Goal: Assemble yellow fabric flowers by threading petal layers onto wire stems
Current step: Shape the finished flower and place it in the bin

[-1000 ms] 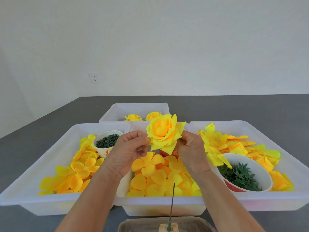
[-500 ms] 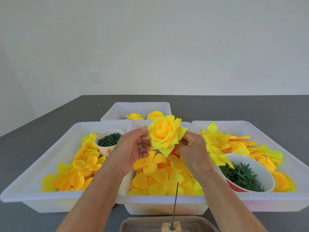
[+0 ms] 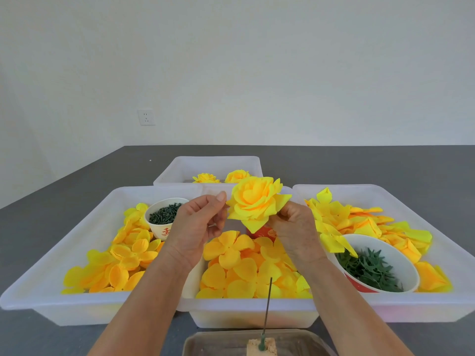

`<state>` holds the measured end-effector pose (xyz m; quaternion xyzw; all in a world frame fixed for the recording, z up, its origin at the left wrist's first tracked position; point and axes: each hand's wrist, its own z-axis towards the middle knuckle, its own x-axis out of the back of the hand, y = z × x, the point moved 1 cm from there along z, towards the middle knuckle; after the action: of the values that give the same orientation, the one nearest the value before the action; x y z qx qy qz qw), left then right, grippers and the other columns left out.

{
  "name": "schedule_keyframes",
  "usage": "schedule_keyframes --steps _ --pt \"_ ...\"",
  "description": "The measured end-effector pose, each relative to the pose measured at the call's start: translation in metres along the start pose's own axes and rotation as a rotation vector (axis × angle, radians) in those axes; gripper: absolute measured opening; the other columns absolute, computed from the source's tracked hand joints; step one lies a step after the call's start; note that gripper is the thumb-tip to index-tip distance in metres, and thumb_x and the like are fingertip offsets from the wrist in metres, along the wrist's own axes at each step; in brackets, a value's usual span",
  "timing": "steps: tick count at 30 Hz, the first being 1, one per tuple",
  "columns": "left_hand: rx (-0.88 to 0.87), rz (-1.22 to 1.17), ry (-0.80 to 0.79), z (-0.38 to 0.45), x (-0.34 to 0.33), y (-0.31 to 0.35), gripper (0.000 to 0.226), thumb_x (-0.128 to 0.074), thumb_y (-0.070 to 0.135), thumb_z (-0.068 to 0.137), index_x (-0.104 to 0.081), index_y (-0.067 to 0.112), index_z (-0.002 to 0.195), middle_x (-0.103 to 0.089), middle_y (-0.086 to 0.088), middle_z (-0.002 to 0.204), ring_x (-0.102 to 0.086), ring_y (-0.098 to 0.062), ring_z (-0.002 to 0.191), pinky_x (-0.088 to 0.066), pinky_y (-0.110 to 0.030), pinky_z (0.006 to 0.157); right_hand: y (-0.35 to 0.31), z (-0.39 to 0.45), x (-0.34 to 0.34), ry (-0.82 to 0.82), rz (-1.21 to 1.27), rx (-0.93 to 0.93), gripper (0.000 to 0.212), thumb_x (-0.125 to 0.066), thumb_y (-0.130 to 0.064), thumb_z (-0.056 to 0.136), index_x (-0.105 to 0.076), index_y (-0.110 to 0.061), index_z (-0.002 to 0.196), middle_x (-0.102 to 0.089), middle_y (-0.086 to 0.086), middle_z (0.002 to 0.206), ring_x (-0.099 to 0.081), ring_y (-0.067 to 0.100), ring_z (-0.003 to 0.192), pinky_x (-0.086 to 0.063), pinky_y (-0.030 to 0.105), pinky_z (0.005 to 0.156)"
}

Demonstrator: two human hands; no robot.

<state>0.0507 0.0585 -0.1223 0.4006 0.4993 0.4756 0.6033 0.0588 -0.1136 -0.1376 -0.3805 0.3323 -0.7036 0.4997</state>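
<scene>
Yellow fabric flower [image 3: 257,201] sits between both hands, fingers [image 3: 284,217] seemingly pinching its outer petals.

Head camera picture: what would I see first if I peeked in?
A big yellow flower held up in the middle by both hands, left and right. Under it sit white trays heaped with yellow petals. At the right, a bowl of green leaves.

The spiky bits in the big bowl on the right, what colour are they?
Dark green spiky bits, in the white bowl with a red base; head view.
</scene>
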Motion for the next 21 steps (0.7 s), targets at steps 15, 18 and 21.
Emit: schedule_keyframes --steps 15,18,21 --pt "-0.045 0.074 -0.036 -0.0029 -0.0013 -0.0023 0.019 -0.068 0.026 0.066 -0.061 0.010 0.059 -0.046 -0.001 0.050 -0.038 -0.012 0.049 -0.034 -0.018 0.045 -0.0006 -0.0007 -0.0001 0.017 -0.028 0.049 0.022 -0.069 -0.005 0.079 -0.066 -0.023 0.067 -0.059 -0.016 0.059 -0.051 -0.004 0.058 -0.041 0.006 0.053" --pt "-0.060 0.074 -0.047 -0.0024 0.0002 -0.0024 0.019 -0.069 0.027 0.065 -0.060 0.012 0.056 -0.044 -0.002 0.050 -0.036 -0.011 0.050 -0.034 -0.017 0.046 0.0010 -0.0012 -0.0016 0.004 -0.063 0.036 0.022 -0.069 -0.007 0.080 -0.066 -0.024 0.068 -0.059 -0.018 0.059 -0.051 -0.005 0.058 -0.041 0.006 0.053" --pt "-0.060 0.073 -0.049 -0.0018 -0.0007 -0.0033 0.024 -0.069 0.029 0.064 -0.060 0.006 0.064 -0.046 -0.001 0.050 -0.038 -0.011 0.049 -0.034 -0.018 0.046 0.0022 -0.0009 -0.0013 0.007 -0.079 0.027 0.029 -0.069 -0.007 0.080 -0.062 -0.028 0.062 -0.056 -0.019 0.053 -0.050 -0.004 0.055 -0.039 0.005 0.051"
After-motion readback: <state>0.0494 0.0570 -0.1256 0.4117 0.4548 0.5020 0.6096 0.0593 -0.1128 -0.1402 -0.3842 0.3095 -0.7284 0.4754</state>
